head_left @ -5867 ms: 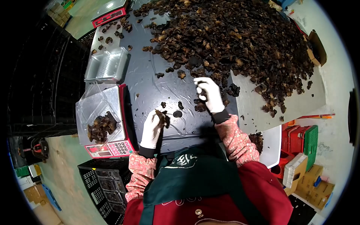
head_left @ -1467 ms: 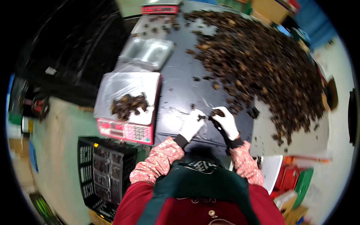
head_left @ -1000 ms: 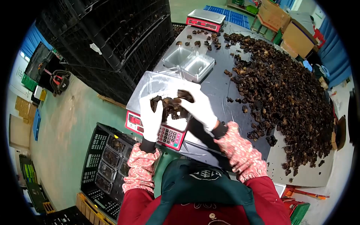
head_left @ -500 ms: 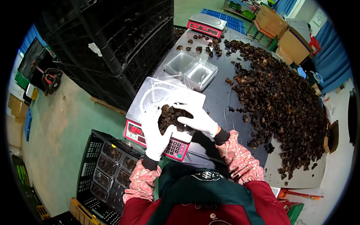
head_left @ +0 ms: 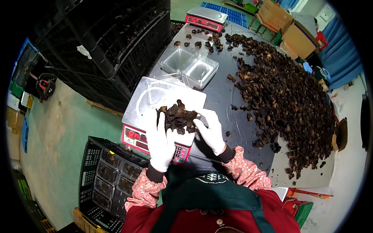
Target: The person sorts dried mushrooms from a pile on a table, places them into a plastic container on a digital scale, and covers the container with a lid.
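Note:
A heap of dark wood ear mushrooms (head_left: 178,117) lies in what looks like a clear plastic box on the scale (head_left: 134,101); the open lid (head_left: 165,91) tilts back behind it. At the heap's near left side is my left hand (head_left: 160,144) in a white glove, its fingers stretched out and apart. My right hand (head_left: 211,131), also gloved, reaches in from the right. Its thumb and fingers are apart, their tips touching the mushrooms' right edge. The scale's red display (head_left: 133,134) is lit, its digits too blurred to read surely.
A large mushroom pile (head_left: 287,105) covers the table's right side. Empty clear boxes (head_left: 201,71) stand behind the scale, a second scale (head_left: 206,19) farther back. Stacked black crates (head_left: 112,42) rise at left; a black crate (head_left: 87,171) with filled boxes sits low at left.
My right hand has moved away from the heap's middle to its right edge, uncovering more mushrooms. My left hand's fingers have straightened. The whole view has shifted slightly.

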### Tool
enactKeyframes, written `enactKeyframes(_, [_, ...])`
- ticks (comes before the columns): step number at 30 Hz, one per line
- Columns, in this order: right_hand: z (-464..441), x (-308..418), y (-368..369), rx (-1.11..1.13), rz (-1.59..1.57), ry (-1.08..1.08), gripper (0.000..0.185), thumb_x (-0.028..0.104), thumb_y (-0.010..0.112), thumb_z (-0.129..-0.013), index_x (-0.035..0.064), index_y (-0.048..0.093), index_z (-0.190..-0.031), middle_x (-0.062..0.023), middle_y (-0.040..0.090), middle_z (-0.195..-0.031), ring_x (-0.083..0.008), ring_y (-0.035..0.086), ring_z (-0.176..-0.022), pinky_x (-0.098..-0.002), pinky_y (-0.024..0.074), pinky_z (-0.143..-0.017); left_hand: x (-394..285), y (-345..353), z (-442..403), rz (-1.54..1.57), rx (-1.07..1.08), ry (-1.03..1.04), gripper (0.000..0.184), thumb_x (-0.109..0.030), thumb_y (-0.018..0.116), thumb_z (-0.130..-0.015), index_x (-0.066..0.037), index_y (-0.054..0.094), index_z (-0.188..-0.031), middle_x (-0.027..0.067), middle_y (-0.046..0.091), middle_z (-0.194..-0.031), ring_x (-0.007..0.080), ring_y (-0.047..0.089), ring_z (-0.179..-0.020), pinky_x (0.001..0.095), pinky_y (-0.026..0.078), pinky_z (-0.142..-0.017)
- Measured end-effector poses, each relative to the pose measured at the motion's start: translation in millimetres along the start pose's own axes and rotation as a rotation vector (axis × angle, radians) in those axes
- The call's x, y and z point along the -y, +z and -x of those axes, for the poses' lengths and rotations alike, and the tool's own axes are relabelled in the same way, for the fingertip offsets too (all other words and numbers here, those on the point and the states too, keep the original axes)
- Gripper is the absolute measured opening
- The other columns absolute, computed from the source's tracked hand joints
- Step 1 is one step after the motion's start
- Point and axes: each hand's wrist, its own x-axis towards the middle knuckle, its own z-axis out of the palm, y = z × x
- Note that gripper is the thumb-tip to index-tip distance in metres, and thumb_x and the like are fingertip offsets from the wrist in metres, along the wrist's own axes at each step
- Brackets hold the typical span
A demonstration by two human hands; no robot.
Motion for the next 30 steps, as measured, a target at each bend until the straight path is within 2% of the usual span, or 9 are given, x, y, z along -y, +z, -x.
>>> enactKeyframes(2, [-8,-2,3,0.024,0.004,-0.298,0.029,0.008,0.07,-0.082,0.0091,0.068,-0.11,-0.0063,0.065,-0.11,-0.0252,0.061,-0.106,-0.037,0.0447,-0.09,-4,3,2,-0.003,0.027,-0.056,0.068,-0.01,0.062,-0.088,0.002,0.033,-0.148,0.0277,0.03,-0.152,0.0422,0.034,-0.138,0.0465,0.025,-0.115])
enactKeyframes(5, [-6,14,10,0.182,0.165,-0.468,0.018,0.013,0.068,-0.083,0.0118,0.07,-0.101,-0.003,0.068,-0.107,-0.0209,0.061,-0.107,-0.0363,0.0421,-0.092,-9,5,0,0.034,0.004,-0.038,0.072,-0.013,0.064,-0.086,-0.001,0.032,-0.15,0.0269,0.032,-0.152,0.0415,0.032,-0.139,0.0475,0.025,-0.115])
enactKeyframes(11, [2,2,5,0.071,-0.224,-0.167,0.03,0.002,0.065,-0.081,0.0108,0.071,-0.109,-0.0082,0.06,-0.128,-0.029,0.052,-0.121,-0.0415,0.0387,-0.105,-6,11,1,-0.144,-0.008,-0.047,0.084,-0.026,0.076,-0.079,-0.004,0.035,-0.149,0.0263,0.029,-0.153,0.0446,0.027,-0.141,0.0526,0.022,-0.115])
enactKeyframes(14, [-5,9,-1,-0.023,-0.118,-0.143,0.021,0.007,0.066,-0.081,0.008,0.069,-0.102,-0.0095,0.06,-0.126,-0.0299,0.052,-0.121,-0.0413,0.0404,-0.101,-15,6,-5,-0.181,-0.012,-0.081,0.083,-0.027,0.076,-0.079,-0.006,0.036,-0.149,0.0244,0.031,-0.153,0.0447,0.027,-0.141,0.0544,0.021,-0.115])
enactKeyframes(17, [-3,-14,16,0.166,0.109,-0.371,0.012,0.016,0.065,-0.084,0.0101,0.068,-0.094,-0.0073,0.062,-0.117,-0.0293,0.054,-0.115,-0.0424,0.0405,-0.096,-13,17,-12,-0.157,0.031,-0.03,0.075,-0.03,0.071,-0.083,-0.009,0.039,-0.148,0.0231,0.035,-0.151,0.0456,0.032,-0.138,0.0551,0.024,-0.114])
enactKeyframes(18, [2,-14,22,0.175,0.088,-0.29,0.01,0.016,0.064,-0.086,0.011,0.069,-0.094,-0.0078,0.064,-0.117,-0.0275,0.055,-0.117,-0.0422,0.0397,-0.097,-8,28,-13,-0.336,0.074,0.017,0.066,-0.034,0.064,-0.087,-0.01,0.043,-0.146,0.0229,0.04,-0.148,0.0469,0.036,-0.134,0.0558,0.026,-0.113])
enactKeyframes(22, [-1,-16,12,0.106,-0.519,0.006,0.015,0.011,0.064,-0.088,0.0062,0.069,-0.101,-0.0097,0.064,-0.123,-0.0293,0.056,-0.121,-0.0389,0.0451,-0.1,-8,33,-14,-0.393,0.07,-0.034,0.064,-0.029,0.06,-0.09,-0.009,0.04,-0.147,0.0211,0.038,-0.151,0.0419,0.034,-0.139,0.0531,0.024,-0.115])
enactKeyframes(26, [24,-37,-37,-0.038,-0.297,-0.012,0.014,0.011,0.063,-0.089,0.0048,0.069,-0.101,-0.0111,0.067,-0.113,-0.029,0.061,-0.11,-0.0366,0.0488,-0.095,7,37,-14,-0.47,0.042,-0.064,0.061,-0.026,0.061,-0.091,-0.009,0.041,-0.146,0.0181,0.041,-0.15,0.0383,0.037,-0.138,0.0504,0.026,-0.115])
enactKeyframes(30, [87,-99,-91,-0.15,0.005,0.236,0.014,0.014,0.064,-0.089,0.0066,0.071,-0.099,-0.0089,0.07,-0.104,-0.0244,0.066,-0.099,-0.0328,0.0518,-0.087,15,40,-16,-0.591,-0.023,-0.083,0.061,-0.026,0.06,-0.092,-0.009,0.04,-0.147,0.0172,0.039,-0.151,0.0401,0.034,-0.14,0.052,0.024,-0.116])
